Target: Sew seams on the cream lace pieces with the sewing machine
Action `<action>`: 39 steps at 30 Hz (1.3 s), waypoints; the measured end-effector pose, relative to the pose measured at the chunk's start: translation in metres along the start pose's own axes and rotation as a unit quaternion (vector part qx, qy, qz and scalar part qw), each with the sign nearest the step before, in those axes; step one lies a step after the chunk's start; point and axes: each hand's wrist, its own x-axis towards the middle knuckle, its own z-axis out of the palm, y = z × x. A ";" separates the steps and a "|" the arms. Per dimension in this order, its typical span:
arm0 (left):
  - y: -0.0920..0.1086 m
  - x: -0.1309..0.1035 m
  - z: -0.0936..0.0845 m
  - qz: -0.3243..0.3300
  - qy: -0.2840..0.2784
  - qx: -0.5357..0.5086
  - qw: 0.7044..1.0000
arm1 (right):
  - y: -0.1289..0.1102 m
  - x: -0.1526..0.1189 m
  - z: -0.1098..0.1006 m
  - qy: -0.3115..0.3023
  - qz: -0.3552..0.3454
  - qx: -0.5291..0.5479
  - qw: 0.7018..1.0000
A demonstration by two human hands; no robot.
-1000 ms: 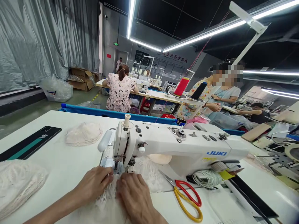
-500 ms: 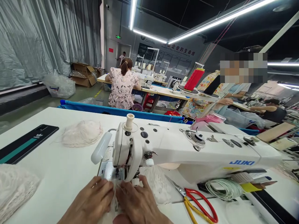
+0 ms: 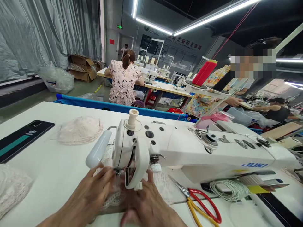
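Note:
White lace lies under the head of a white sewing machine, between my two hands. My left hand is on the lace left of the needle area, its fingers bent and closed on the fabric. On the other side, my right hand grips the lace close to the needle, partly behind the machine's front lever; its fingertips are blurred. More lace spreads out behind the right hand. Scissors with one red and one yellow handle rest on the table to the right, blades apart.
A lace stack and a dark phone-like slab lie at left, with another lace pile nearer. Right of the machine sits a coiled pale cord. A red thread cone stands behind. Other people work beyond the blue cloth.
My left hand has moved slightly left and up, away from the right hand, and more lace shows between them. The camera view has shifted a little.

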 end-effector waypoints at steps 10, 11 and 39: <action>0.035 -0.011 -0.013 0.017 0.046 0.016 0.999 | -0.018 0.003 -0.009 0.070 -0.021 0.054 0.996; 0.033 -0.010 -0.013 0.029 0.051 0.023 0.998 | -0.018 0.004 -0.009 0.073 -0.017 0.053 0.996; 0.028 -0.023 -0.001 0.059 0.091 0.042 0.993 | -0.010 -0.002 -0.006 0.040 -0.083 0.020 0.996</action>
